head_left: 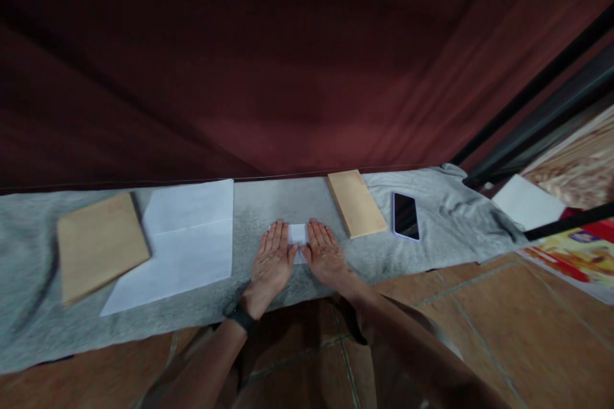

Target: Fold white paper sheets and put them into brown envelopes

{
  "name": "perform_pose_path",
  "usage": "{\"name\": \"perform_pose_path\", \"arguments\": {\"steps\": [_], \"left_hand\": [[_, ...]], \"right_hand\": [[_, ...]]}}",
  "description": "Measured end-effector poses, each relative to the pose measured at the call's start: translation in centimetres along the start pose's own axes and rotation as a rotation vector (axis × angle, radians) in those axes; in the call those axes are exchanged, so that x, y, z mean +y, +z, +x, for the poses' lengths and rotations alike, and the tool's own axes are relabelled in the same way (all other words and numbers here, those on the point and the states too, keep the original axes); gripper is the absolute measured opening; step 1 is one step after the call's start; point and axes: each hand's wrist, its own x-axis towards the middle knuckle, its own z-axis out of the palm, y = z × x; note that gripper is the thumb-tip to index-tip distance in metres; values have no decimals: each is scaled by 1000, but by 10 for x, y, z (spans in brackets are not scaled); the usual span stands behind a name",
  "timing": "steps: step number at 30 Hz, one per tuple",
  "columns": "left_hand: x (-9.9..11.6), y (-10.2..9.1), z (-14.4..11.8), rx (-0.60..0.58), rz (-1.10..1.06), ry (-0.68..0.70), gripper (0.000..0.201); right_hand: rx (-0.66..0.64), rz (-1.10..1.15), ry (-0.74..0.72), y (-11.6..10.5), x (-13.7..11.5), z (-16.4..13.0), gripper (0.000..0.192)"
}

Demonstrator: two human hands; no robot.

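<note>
Centrally, a small folded paper [298, 234] lies on the grey cloth [259, 204], its long axis running up-frame, pressed flat between the spread left hand [269, 263] and right hand [325, 253]. A large white sheet [185, 239] lies left; a wooden board [356, 202] and a phone [405, 215] right.

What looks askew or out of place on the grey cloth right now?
Nothing spilled or damaged. The grey cloth is rumpled at its right end, and the left wooden board lies tilted. Both hands press flat on a small folded paper.
</note>
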Motion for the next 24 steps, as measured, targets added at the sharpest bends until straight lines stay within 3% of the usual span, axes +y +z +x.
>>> {"name": "perform_pose_path", "arguments": {"steps": [11, 16, 19, 24], "left_hand": [[-4, -7, -7, -14, 0, -110, 65], [-5, -8, -8, -1, 24, -126, 65], [-6, -7, -8, 8, 49, -116, 66], [-10, -7, -8, -8, 63, -62, 62]], "right_hand": [[-55, 12, 103, -10, 18, -10, 58], [-23, 44, 162, -17, 25, -10, 57], [2, 108, 141, -27, 14, -2, 57], [-69, 241, -80, -29, -27, 10, 55]]}}
